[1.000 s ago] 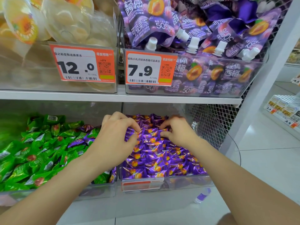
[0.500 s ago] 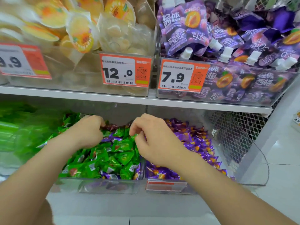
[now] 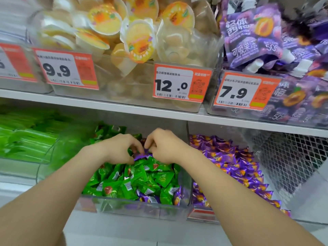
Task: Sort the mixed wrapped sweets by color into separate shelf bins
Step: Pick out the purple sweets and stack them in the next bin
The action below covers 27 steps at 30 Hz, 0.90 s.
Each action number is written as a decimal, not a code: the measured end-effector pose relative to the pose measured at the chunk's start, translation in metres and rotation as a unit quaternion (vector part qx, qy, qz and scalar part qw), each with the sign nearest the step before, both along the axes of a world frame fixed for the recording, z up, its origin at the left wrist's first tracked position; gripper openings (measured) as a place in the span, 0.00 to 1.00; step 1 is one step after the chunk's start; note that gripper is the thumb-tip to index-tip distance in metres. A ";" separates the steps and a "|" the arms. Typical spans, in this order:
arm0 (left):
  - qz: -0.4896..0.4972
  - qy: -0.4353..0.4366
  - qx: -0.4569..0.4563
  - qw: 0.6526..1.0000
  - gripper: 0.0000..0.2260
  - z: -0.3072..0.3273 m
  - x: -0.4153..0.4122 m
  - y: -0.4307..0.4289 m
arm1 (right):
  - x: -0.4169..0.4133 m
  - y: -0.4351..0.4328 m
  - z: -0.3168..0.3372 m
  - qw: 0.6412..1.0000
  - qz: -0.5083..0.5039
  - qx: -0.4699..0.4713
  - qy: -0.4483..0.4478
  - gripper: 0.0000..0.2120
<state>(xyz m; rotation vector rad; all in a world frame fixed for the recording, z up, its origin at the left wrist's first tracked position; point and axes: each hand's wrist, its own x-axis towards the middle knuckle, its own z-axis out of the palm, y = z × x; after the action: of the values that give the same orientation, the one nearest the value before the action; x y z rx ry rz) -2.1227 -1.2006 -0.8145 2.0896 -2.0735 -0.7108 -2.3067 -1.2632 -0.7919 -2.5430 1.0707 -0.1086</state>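
Head view. Left hand (image 3: 120,149): fingers curled, thumb and fingertips clamped on a purple sweet (image 3: 141,155) that lies atop the green sweets (image 3: 134,180) in the middle bin (image 3: 124,205). Right hand (image 3: 165,148), at 3 o'clock of the left: fingers curled at the same wrapper, grip cannot be told. Purple sweets (image 3: 227,157) fill the neighbouring bin at 3 o'clock.

left hand (image 3: 118,148): a second ago in the purple bin (image 3: 199,215), now over the green bin (image 3: 131,207), pinching a purple sweet (image 3: 142,155) near its back.
right hand (image 3: 166,148): crossed over too, now just beside the left, curled fingertips at that sweet.
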 end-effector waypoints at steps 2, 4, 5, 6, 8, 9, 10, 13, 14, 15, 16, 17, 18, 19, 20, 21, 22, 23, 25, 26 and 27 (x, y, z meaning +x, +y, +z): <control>0.032 -0.024 -0.038 0.998 0.11 -0.002 0.001 -0.001 | 0.007 -0.005 -0.005 0.999 0.013 -0.005 0.047 0.14; 0.076 -0.045 -0.088 0.992 0.11 -0.002 0.003 -0.002 | 0.011 -0.008 -0.009 0.996 0.007 -0.026 0.089 0.13; 0.097 -0.045 -0.112 0.988 0.11 -0.001 0.003 -0.004 | 0.012 -0.010 -0.009 0.994 -0.004 -0.035 0.100 0.14; 0.114 -0.038 -0.135 0.984 0.11 -0.001 0.004 -0.006 | 0.014 -0.011 -0.009 0.994 -0.013 -0.039 0.105 0.14; 0.130 -0.022 -0.165 0.977 0.12 -0.007 0.007 -0.013 | 0.017 -0.014 -0.010 0.994 -0.017 -0.040 0.101 0.13; 0.127 -0.018 -0.166 0.978 0.13 -0.012 0.009 -0.017 | 0.019 -0.014 -0.010 0.994 -0.014 -0.037 0.104 0.12; 0.115 -0.016 -0.157 0.981 0.14 -0.016 0.009 -0.021 | 0.020 -0.014 -0.013 0.993 -0.010 -0.036 0.113 0.11; 0.054 -0.039 -0.094 0.993 0.27 -0.032 0.008 -0.036 | 0.020 -0.011 -0.021 0.987 0.006 -0.049 0.150 0.10; 0.036 -0.062 -0.066 0.995 0.31 -0.034 0.006 -0.040 | 0.020 -0.010 -0.023 0.985 0.009 -0.053 0.161 0.11; 0.026 -0.083 -0.043 0.995 0.33 -0.036 0.003 -0.043 | 0.019 -0.007 -0.023 0.984 0.008 -0.054 0.169 0.13; 0.024 -0.095 -0.020 0.995 0.34 -0.036 0.000 -0.046 | 0.020 -0.005 -0.023 0.983 0.007 -0.057 0.176 0.15; 0.028 -0.102 -0.004 0.994 0.33 -0.034 -0.004 -0.047 | 0.020 -0.003 -0.024 0.980 0.005 -0.069 0.186 0.17; 0.030 -0.111 0.004 0.993 0.31 -0.032 -0.008 -0.048 | 0.021 -0.002 -0.025 0.976 0.006 -0.088 0.200 0.18; 0.027 -0.118 -0.004 0.993 0.27 -0.031 -0.011 -0.051 | 0.022 -0.001 -0.026 0.971 0.009 -0.110 0.211 0.17; 0.022 -0.121 -0.022 0.992 0.22 -0.030 -0.012 -0.053 | 0.023 0.000 -0.026 0.969 0.010 -0.129 0.212 0.16; 0.018 -0.125 -0.041 0.991 0.18 -0.032 -0.012 -0.056 | 0.025 -0.001 -0.026 0.969 0.008 -0.143 0.201 0.14; 0.020 -0.126 -0.054 0.990 0.16 -0.032 -0.011 -0.057 | 0.025 -0.001 -0.025 0.972 0.002 -0.148 0.183 0.13; 0.025 -0.120 -0.057 0.991 0.15 -0.032 -0.010 -0.057 | 0.025 -0.001 -0.024 0.975 -0.006 -0.144 0.167 0.13; 0.028 -0.108 -0.054 0.992 0.12 -0.029 -0.008 -0.056 | 0.025 -0.003 -0.020 0.981 -0.019 -0.113 0.155 0.14; 0.032 -0.103 -0.054 0.993 0.11 -0.026 -0.007 -0.054 | 0.025 -0.003 -0.018 0.984 -0.026 -0.088 0.151 0.15; 0.039 -0.095 -0.061 0.993 0.09 -0.022 -0.007 -0.052 | 0.024 -0.004 -0.016 0.988 -0.036 -0.064 0.137 0.14</control>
<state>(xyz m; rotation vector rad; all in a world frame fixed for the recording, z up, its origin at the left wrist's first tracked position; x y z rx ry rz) -2.1295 -1.2527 -0.8366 2.2324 -2.0534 -0.3784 -2.2822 -1.2668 -0.8084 -2.6905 1.2963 0.1649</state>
